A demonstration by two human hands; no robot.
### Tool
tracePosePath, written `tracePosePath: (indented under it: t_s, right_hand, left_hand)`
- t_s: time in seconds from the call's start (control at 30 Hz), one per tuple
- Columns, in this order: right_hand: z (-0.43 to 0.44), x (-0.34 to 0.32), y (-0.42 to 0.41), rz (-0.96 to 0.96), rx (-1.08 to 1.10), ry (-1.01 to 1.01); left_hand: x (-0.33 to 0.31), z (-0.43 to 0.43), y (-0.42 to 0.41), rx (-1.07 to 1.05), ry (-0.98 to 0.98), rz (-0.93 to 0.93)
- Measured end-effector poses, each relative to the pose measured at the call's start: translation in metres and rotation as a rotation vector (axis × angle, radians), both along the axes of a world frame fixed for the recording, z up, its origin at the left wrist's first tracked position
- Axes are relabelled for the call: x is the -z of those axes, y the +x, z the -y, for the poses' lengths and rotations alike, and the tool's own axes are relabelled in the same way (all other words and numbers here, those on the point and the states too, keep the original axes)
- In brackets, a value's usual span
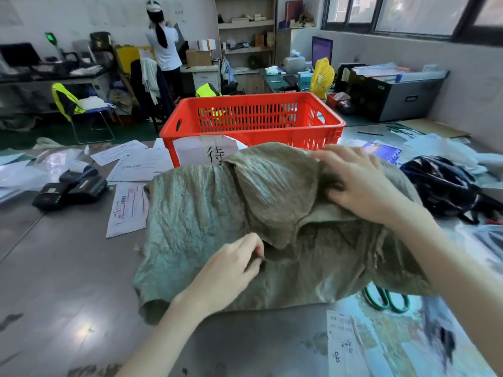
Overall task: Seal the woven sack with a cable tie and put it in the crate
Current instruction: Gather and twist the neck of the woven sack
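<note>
Crumpled grey-green woven sack [206,213] flat on grey table [54,254], mouth ungathered, just before red slatted plastic crate [251,118]. Left hand [231,268] pinching a fold; right hand [362,180] spread, fingers curled into fabric. Risk: loose, uneven bunching, no cable tie visible; likely slack seal.

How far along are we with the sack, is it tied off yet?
Not tied. The woven sack lies on the table before the red crate, mouth loose, no cable tie in view. In hand: left hand pinches a fold, right hand gathers the top. Left: bunching, tying, loading the crate.
</note>
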State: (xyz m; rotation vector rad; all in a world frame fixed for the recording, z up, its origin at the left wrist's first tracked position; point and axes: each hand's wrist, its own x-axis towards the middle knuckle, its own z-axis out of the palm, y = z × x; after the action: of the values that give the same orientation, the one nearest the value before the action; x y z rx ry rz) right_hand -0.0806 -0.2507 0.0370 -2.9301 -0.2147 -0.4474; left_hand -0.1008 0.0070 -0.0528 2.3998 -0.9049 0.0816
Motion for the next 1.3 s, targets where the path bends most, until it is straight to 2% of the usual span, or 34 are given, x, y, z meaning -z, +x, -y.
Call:
tracePosePath:
  t_s: [0.1, 0.23, 0.33, 0.43, 0.5, 0.57, 0.67, 0.83, 0.9, 1.03, 1.13, 1.3]
  right_hand:
    - [-0.027, 0.010, -0.007, 0.082, -0.120, -0.346]
    - [-0.063, 0.030, -0.009, 0.164, -0.364, -0.489]
    - [-0.078, 0.043, -0.001, 0.099, -0.495, -0.521]
    - [-0.079, 0.045, 0.006, -0.073, -0.441, -0.290]
    - [-0.075, 0.043, 0.008, -0.152, -0.368, -0.012]
    - [-0.068, 0.042, 0.010, -0.064, -0.338, 0.201]
    - [-0.054, 0.040, 0.017, 0.083, -0.235, 0.388]
    - [-0.020, 0.039, 0.038, 0.196, 0.158, 0.814]
    - [-0.006, 0.040, 0.047, 0.220, 0.282, 0.934]
    - [0.007, 0.040, 0.054, 0.256, 0.425, 1.073]
    - [0.006, 0.044, 0.053, 0.247, 0.472, 1.062]
    - [-0.013, 0.032, 0.030, 0.157, 0.270, 0.930]
  left_hand:
    - [0.012, 0.000, -0.006, -0.024, 0.014, -0.017]
    - [0.023, 0.000, -0.016, -0.008, 0.028, -0.082]
    - [0.029, -0.005, -0.022, -0.022, 0.033, -0.102]
    - [0.030, -0.015, -0.029, -0.109, 0.106, -0.140]
    - [0.032, -0.026, -0.032, -0.165, 0.129, -0.119]
    - [0.032, -0.037, -0.032, -0.183, 0.081, -0.060]
    - [0.034, -0.057, -0.028, -0.284, 0.003, -0.010]
    - [0.038, -0.086, -0.015, -0.598, 0.119, 0.111]
    - [0.036, -0.090, -0.014, -0.724, 0.103, 0.100]
    - [0.038, -0.094, -0.014, -0.815, -0.117, -0.130]
    - [0.041, -0.084, -0.017, -0.802, -0.372, -0.306]
    - [0.041, -0.066, -0.020, -0.817, -0.563, -0.356]
